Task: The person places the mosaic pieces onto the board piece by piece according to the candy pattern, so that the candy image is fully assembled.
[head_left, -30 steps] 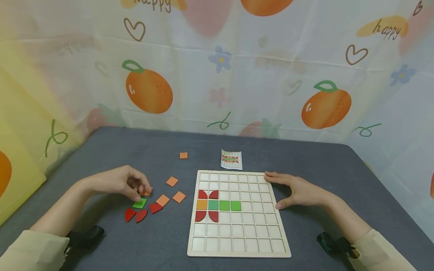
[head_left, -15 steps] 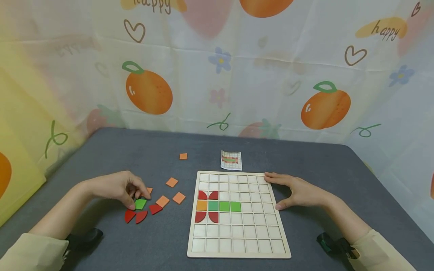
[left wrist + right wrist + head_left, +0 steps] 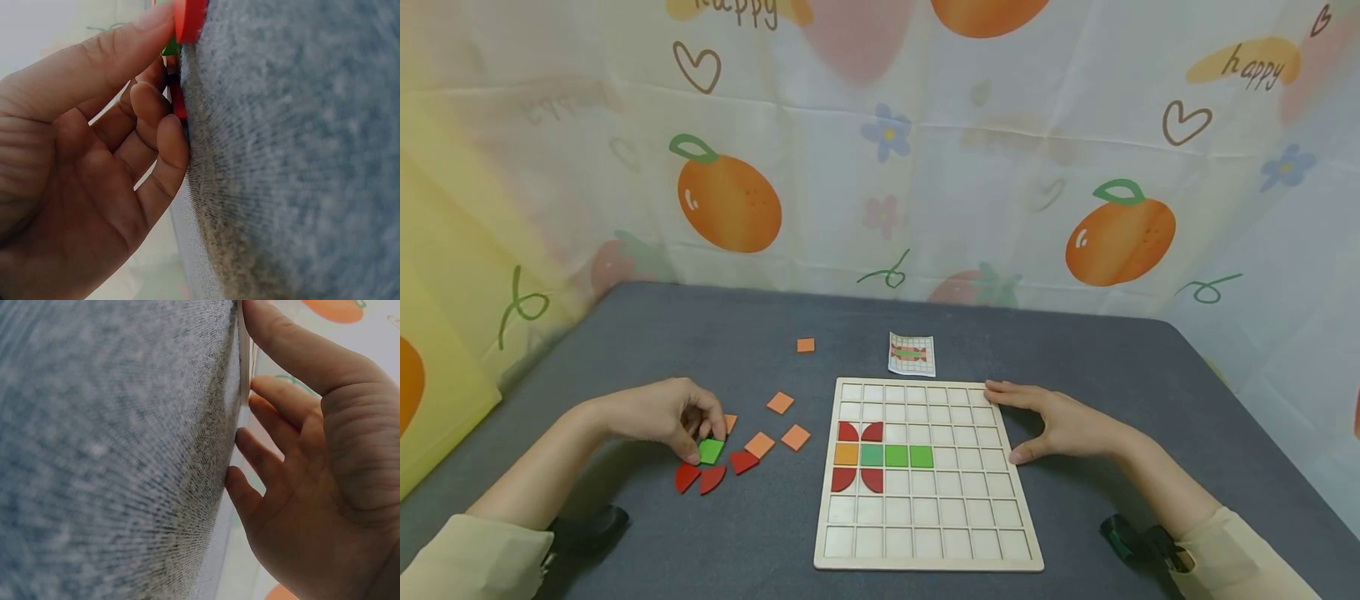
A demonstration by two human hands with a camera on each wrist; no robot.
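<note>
My left hand (image 3: 662,417) pinches a green square tile (image 3: 711,452) between thumb and fingers, low over the table among loose pieces. In the left wrist view the green tile (image 3: 170,46) shows only as a sliver past the thumb, beside a red piece (image 3: 190,19). My right hand (image 3: 1063,425) rests with spread fingers along the right edge of the white grid board (image 3: 928,560). On the board's left side sit red quarter-round pieces (image 3: 872,481), an orange square (image 3: 846,453), a teal square (image 3: 872,454) and two green squares (image 3: 897,456).
Loose red pieces (image 3: 712,479) and orange squares (image 3: 760,445) lie around the left hand, left of the board. One orange square (image 3: 806,345) lies farther back. Behind the board is a small printed pattern card (image 3: 912,354). A printed curtain (image 3: 985,208) hangs behind the dark table.
My left hand has shifted slightly toward me, its thumb now at the green tile's left edge. The green tile has turned a little. My right hand and the board have stayed put.
</note>
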